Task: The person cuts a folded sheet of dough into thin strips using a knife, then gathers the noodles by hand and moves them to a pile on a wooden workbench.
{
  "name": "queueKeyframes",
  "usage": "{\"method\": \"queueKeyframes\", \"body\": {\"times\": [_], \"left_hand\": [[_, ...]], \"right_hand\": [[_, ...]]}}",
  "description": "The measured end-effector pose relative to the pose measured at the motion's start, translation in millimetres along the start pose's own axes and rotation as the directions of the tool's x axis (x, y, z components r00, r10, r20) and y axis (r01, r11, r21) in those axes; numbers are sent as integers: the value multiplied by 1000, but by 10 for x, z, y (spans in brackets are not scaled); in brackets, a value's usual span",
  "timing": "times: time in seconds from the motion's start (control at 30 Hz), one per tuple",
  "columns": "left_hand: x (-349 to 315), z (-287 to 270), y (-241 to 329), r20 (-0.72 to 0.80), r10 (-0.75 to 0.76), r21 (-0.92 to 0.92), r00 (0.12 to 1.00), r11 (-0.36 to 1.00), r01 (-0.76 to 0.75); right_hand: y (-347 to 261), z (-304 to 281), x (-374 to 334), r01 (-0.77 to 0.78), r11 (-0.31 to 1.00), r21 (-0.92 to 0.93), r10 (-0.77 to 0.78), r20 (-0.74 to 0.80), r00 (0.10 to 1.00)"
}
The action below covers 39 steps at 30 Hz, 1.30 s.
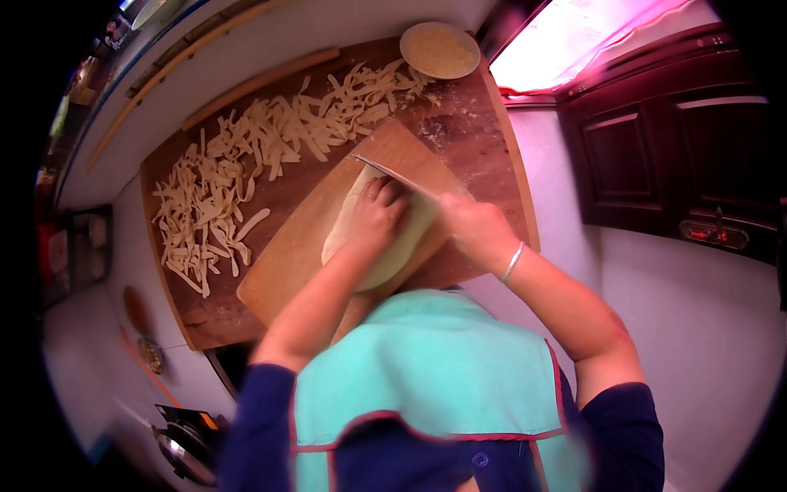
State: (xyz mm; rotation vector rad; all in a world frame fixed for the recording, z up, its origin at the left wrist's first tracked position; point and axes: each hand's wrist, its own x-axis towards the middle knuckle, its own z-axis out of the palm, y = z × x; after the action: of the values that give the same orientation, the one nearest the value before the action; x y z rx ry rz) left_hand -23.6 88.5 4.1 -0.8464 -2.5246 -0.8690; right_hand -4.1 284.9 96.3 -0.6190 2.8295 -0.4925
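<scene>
A folded sheet of pale dough (pixel 344 215) lies on a wooden cutting board (pixel 283 266), partly under my left hand and arm. My left hand (pixel 379 211) presses down on it with bent, closed fingers; a ring shows on one finger. Close to those fingertips, the thin blade of a kitchen knife (pixel 385 170) slants across the dough's far end. My right hand (pixel 475 230) is closed round the knife's handle, which the fingers hide, and looks slightly blurred.
Many cut dough strips (pixel 270 135) cover the back and left of the wooden table (pixel 221 316). Behind them lies a long rolling pin (pixel 262 86). At the back right corner stands a bowl (pixel 443 51) of pale, crumbly-looking contents. Loose flour dusts the tabletop near the bowl.
</scene>
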Motion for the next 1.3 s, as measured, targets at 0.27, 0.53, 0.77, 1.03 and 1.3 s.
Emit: {"method": "queueKeyframes", "body": {"times": [0.27, 0.53, 0.77, 1.03, 1.3], "left_hand": [[9, 14, -5, 3, -13, -18, 1000, 1000, 13], [-64, 58, -32, 9, -37, 30, 999, 999, 37], [-32, 39, 8, 37, -32, 17, 999, 999, 31], [-46, 39, -4, -1, -53, 24, 999, 998, 53], [-45, 56, -15, 11, -20, 9, 1000, 1000, 20]], "right_hand": [[205, 315, 34, -3, 999, 36, 9, -171, 985], [-41, -108, -44, 3, 999, -35, -3, 11, 1000], [92, 220, 122, -77, 997, 26, 77, -3, 997], [-70, -112, -22, -24, 1000, 6, 24, -36, 999], [75, 235, 163, -73, 997, -29, 74, 50, 996]]}}
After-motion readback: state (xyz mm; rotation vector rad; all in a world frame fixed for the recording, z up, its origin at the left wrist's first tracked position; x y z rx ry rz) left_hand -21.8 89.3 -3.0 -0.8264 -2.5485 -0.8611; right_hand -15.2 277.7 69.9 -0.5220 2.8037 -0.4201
